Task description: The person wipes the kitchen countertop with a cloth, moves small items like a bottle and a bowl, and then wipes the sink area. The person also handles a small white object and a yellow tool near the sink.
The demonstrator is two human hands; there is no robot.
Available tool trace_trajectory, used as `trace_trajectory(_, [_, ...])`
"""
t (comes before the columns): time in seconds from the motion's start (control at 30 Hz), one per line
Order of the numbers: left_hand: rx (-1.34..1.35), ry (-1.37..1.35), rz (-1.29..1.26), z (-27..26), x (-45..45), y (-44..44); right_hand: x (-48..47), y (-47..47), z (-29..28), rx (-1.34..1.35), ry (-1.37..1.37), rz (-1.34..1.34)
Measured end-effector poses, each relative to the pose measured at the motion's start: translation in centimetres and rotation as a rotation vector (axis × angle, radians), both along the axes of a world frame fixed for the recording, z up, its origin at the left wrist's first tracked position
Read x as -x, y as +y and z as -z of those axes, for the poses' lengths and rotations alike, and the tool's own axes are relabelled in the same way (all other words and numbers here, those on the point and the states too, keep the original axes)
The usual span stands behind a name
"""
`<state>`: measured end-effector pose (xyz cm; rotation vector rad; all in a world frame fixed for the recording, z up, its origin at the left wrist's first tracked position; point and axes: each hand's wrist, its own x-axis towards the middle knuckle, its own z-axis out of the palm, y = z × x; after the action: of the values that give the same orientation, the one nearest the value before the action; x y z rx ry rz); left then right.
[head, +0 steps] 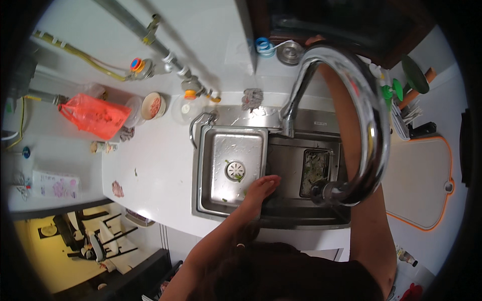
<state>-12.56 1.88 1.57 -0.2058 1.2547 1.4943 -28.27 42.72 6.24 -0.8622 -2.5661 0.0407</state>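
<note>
My left hand (pixel 263 188) reaches over the divider between a stainless-steel basin (pixel 218 150) and the deeper sink (pixel 284 158), fingers stretched out, with nothing visible in it. Scraps of green leaf lie around the basin's round drain strainer (pixel 235 171). More scraps fill the rectangular drain basket (pixel 316 171) in the deeper sink. A chrome gooseneck faucet (pixel 371 101) arches in front of my right arm. That arm stretches to the window ledge, where my right hand (pixel 315 39) shows only in part beside a round metal lid (pixel 290 52); its grip is hidden.
A cutting board (pixel 418 180) with an orange rim lies at right, below a knife block (pixel 401 120) with a black-handled knife. Leftward are a bowl of pinkish food (pixel 153 106), a red plastic bag (pixel 96 116) and gas pipes (pixel 128 19). A grey rag (pixel 252 99) sits behind the basin.
</note>
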Motion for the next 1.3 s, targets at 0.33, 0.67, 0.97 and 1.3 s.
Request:
trace_trajectory(0.33, [-0.092,-0.003,-0.067,-1.7,0.6,-3.5,-22.4,-11.0,-0.2,0.519,0.528,0.061])
trace_trajectory(0.67, [-0.002,0.020,-0.090,-2.3,-0.2,-11.1,-33.9,-32.0,5.0,0.920,0.292,0.251])
trace_trajectory(0.97, [-0.059,0.005,-0.212,-3.1,4.9,-19.8,-20.3,-41.0,-0.6,0.826,0.349,-0.261])
trace_trajectory(1.3, [-0.017,0.128,-0.642,-0.8,17.5,-44.2,-3.2,-67.9,0.8,0.942,0.326,-0.551])
